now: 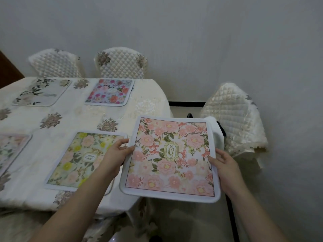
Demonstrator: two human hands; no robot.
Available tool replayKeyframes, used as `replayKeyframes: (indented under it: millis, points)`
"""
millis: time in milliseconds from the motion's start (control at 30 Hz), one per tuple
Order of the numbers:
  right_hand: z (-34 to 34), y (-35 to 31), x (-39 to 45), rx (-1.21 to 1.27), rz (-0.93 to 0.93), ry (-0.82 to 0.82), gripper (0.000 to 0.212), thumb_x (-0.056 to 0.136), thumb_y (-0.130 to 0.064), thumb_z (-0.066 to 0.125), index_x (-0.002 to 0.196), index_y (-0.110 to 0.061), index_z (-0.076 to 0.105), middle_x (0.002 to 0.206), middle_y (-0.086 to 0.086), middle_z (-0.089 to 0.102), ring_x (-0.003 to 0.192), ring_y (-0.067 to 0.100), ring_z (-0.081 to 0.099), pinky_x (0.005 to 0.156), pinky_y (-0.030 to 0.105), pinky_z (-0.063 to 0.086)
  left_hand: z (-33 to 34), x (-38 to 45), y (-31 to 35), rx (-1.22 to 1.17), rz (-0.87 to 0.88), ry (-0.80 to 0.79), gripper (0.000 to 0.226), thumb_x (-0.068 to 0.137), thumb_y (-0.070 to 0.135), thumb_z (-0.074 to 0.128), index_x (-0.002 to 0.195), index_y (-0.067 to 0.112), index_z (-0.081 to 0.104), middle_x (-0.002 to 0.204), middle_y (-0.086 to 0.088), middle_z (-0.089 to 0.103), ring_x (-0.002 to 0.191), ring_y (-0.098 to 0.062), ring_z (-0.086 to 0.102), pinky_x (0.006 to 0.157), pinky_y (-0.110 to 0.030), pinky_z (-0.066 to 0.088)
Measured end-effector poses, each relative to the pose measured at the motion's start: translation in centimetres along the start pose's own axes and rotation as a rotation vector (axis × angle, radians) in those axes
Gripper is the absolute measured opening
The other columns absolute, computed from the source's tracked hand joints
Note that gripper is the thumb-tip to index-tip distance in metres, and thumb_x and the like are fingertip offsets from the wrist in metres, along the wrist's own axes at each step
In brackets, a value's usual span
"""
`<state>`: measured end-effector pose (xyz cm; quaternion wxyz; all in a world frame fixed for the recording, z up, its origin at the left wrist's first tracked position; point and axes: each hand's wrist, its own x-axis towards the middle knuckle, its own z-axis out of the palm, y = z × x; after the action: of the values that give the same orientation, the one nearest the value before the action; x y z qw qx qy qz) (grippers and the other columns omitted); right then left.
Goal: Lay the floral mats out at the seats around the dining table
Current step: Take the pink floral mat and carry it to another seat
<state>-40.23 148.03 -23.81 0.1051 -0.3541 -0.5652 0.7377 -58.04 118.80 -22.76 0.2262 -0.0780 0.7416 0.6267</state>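
Both hands hold the pink floral mat [170, 158] by its side edges: the left hand [114, 157] pinches the left edge with the thumb on top and the fingers curled beneath, and the right hand [222, 164] grips the right edge, its thumb lying along the printed border. How the right fingers sit under the mat cannot be seen. Held between the two hands, the mat is tilted slightly and hangs past the right end of the dining table [57, 119], over the gap between the table and a quilted chair [234, 117]. White cloth [215, 131] pokes out behind its far right corner; whether this is a second mat underneath cannot be told.

Four other mats lie flat on the cream tablecloth. A yellow and peach floral mat [78, 158] sits at the near edge, just left of the held one, with the left forearm crossing its right side. A mat [10, 151] at the left is cut off by the frame edge. On the far side lie a pale grey mat with dark leaves [42, 92] and a blue mat with red and pink flowers [110, 92], each before a quilted chair back [56, 64] [121, 62]. The oval label on the held mat reads "GARDEN", turned sideways; the labels on the other mats are too small to read.
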Motion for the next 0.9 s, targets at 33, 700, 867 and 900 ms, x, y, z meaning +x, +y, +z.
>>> replayKeyframes:
  millis: [33, 700, 867, 900]
  points:
    - [0.6, -0.2, 0.7, -0.002, 0.002, -0.008, 0.037, 0.089, -0.006, 0.067, 0.123, -0.015, 0.057, 0.107, 0.008, 0.074, 0.089, 0.029, 0.074, 0.077, 0.049, 0.058, -0.2, 0.8, 0.1, -0.002, 0.000, 0.001, 0.026, 0.091, 0.012, 0.067, 0.117, 0.015, 0.062, 0.090, -0.013, 0.074, 0.067, -0.022, 0.070, 0.054, -0.029, 0.051]
    - [10.7, -0.3, 15.2, -0.182, 0.070, -0.001, 0.030, 0.092, -0.012, 0.066, 0.119, -0.022, 0.057, 0.113, 0.002, 0.069, 0.096, 0.023, 0.071, 0.085, 0.051, 0.057, -3.5, 17.6, 0.4, 0.002, -0.113, 0.029, 0.021, 0.090, 0.016, 0.070, 0.108, 0.024, 0.062, 0.103, -0.017, 0.070, 0.085, -0.032, 0.066, 0.070, -0.042, 0.048]
    - [13.0, -0.5, 20.5, -0.182, 0.120, -0.037, 0.027, 0.092, -0.009, 0.065, 0.116, -0.019, 0.058, 0.111, 0.004, 0.068, 0.095, 0.025, 0.071, 0.086, 0.050, 0.057, -3.1, 22.2, 0.7, 0.058, -0.150, 0.119, 0.027, 0.091, 0.017, 0.068, 0.116, 0.018, 0.059, 0.102, -0.012, 0.068, 0.091, -0.034, 0.067, 0.080, -0.049, 0.054]
    - [13.4, -0.5, 21.6, -0.183, 0.137, -0.038, 0.027, 0.092, -0.009, 0.065, 0.116, -0.018, 0.058, 0.111, 0.005, 0.068, 0.094, 0.025, 0.071, 0.086, 0.051, 0.057, -3.0, 22.9, 1.0, 0.075, -0.155, 0.131, 0.027, 0.092, 0.017, 0.066, 0.118, 0.017, 0.058, 0.099, -0.009, 0.066, 0.090, -0.031, 0.065, 0.080, -0.048, 0.053]
